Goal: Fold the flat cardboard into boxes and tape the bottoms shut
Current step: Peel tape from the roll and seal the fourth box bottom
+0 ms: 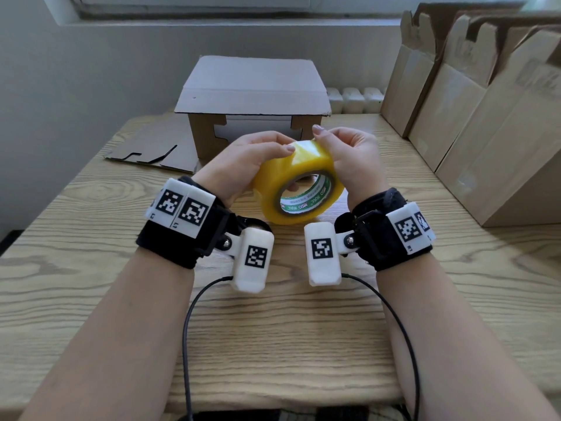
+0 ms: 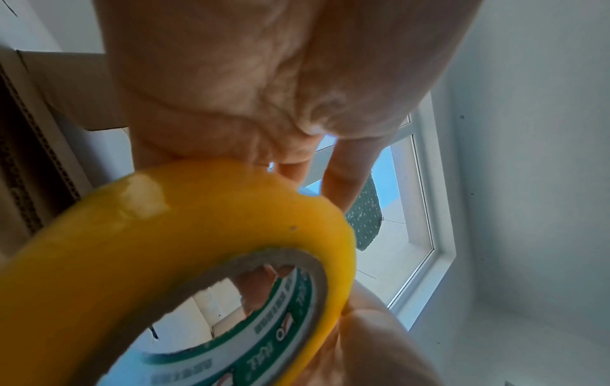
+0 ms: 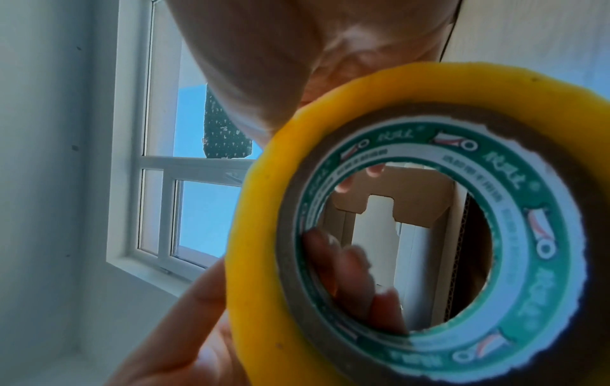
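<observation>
A big yellow tape roll (image 1: 296, 180) with a green-and-white core label is held up between both hands above the wooden table (image 1: 91, 268). My left hand (image 1: 246, 161) grips the roll's left side, thumb on top. My right hand (image 1: 349, 159) grips the right side and pinches at the tape's raised end on top. The roll fills the left wrist view (image 2: 185, 248) and the right wrist view (image 3: 412, 222), with fingertips showing through its core. Behind the hands stands a folded cardboard box (image 1: 255, 107), upside down, its bottom flaps closed.
A flat cut cardboard piece (image 1: 154, 153) lies on the table at the left of the box. Several flat cardboard blanks (image 1: 473, 110) lean upright along the right side. A wall and a window sill run behind. Two black cables (image 1: 188, 329) hang from the wrist cameras.
</observation>
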{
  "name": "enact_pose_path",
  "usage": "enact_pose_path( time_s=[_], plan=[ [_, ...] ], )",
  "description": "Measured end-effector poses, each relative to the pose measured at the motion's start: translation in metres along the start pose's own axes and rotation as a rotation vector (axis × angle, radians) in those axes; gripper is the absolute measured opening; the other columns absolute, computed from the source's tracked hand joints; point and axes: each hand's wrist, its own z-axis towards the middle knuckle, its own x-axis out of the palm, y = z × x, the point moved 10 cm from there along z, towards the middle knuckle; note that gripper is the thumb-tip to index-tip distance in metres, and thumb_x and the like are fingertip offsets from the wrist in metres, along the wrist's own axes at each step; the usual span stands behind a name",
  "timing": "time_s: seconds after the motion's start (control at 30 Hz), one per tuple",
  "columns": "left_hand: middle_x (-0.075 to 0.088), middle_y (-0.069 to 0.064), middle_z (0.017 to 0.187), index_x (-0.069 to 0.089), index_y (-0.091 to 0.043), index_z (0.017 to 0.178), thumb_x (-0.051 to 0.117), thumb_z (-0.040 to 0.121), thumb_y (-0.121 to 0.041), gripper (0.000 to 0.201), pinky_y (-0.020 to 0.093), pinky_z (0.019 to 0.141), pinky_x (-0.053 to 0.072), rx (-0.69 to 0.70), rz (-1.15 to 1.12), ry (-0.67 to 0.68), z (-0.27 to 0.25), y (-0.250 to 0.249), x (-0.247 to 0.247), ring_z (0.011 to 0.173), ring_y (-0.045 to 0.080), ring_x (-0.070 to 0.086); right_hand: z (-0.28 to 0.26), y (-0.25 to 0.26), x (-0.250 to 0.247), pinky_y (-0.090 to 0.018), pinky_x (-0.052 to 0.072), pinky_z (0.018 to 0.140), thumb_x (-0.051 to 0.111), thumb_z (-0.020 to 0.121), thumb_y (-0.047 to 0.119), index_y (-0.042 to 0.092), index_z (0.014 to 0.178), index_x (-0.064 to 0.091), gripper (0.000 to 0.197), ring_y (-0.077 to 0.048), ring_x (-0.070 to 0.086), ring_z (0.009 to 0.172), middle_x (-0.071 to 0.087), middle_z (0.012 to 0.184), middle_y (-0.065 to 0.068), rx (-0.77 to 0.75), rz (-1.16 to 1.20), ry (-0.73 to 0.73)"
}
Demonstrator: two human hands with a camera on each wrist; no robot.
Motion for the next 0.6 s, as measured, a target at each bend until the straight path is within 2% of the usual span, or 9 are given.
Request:
enact_pose_path(
  time_s=[0.1, 0.17, 0.3, 0.47, 0.6],
  plan=[
    [0.062, 0.011, 0.086, 0.061, -0.007, 0.106, 0.042, 0.100, -0.010, 0.019, 0.027, 0.054, 0.056, 0.011, 0.041, -0.057, 0.000, -0.003, -0.004, 0.065, 0.021, 0.065, -0.002, 0.006, 0.010, -0.037, 0.043, 0.067, 0.067, 0.094, 0.020, 0.011, 0.068, 0.067, 0.027, -0.025, 0.051, 0.069, 0.057, 0.074, -0.019, -0.048, -0.011, 0.049],
    [0.059, 0.009, 0.086, 0.058, -0.007, 0.109, 0.038, 0.102, -0.010, 0.021, 0.025, 0.051, 0.054, 0.019, 0.103, -0.046, -0.002, -0.005, -0.001, 0.063, 0.020, 0.064, -0.002, 0.006, 0.013, -0.036, 0.041, 0.066, 0.066, 0.095, 0.020, 0.010, 0.069, 0.067, 0.027, -0.025, 0.049, 0.069, 0.055, 0.073, -0.018, -0.050, -0.009, 0.066],
    [0.054, 0.011, 0.097, 0.053, -0.005, 0.118, 0.030, 0.103, -0.007, 0.028, 0.025, 0.056, 0.055, 0.057, 0.213, -0.014, -0.004, -0.013, 0.006, 0.069, 0.019, 0.062, -0.002, 0.003, 0.013, -0.036, 0.039, 0.065, 0.065, 0.095, 0.021, 0.003, 0.073, 0.066, 0.029, -0.026, 0.046, 0.067, 0.050, 0.072, -0.018, -0.035, 0.009, 0.065],
    [0.055, 0.008, 0.101, 0.051, -0.004, 0.124, 0.027, 0.101, 0.000, 0.033, 0.023, 0.061, 0.055, 0.094, 0.232, 0.007, -0.006, -0.017, 0.010, 0.078, 0.015, 0.059, -0.001, -0.001, 0.010, -0.037, 0.040, 0.066, 0.066, 0.094, 0.024, -0.013, 0.086, 0.066, 0.037, -0.028, 0.047, 0.068, 0.050, 0.073, -0.019, -0.013, 0.033, 0.050],
    [0.056, 0.010, 0.117, 0.052, -0.009, 0.124, 0.029, 0.099, 0.002, 0.036, 0.025, 0.067, 0.057, 0.124, 0.214, -0.003, -0.005, -0.019, 0.009, 0.084, 0.014, 0.061, -0.001, -0.002, 0.010, -0.039, 0.042, 0.067, 0.066, 0.093, 0.026, -0.001, 0.077, 0.069, 0.031, -0.029, 0.050, 0.069, 0.054, 0.074, -0.020, 0.003, 0.045, 0.052]
  ],
)
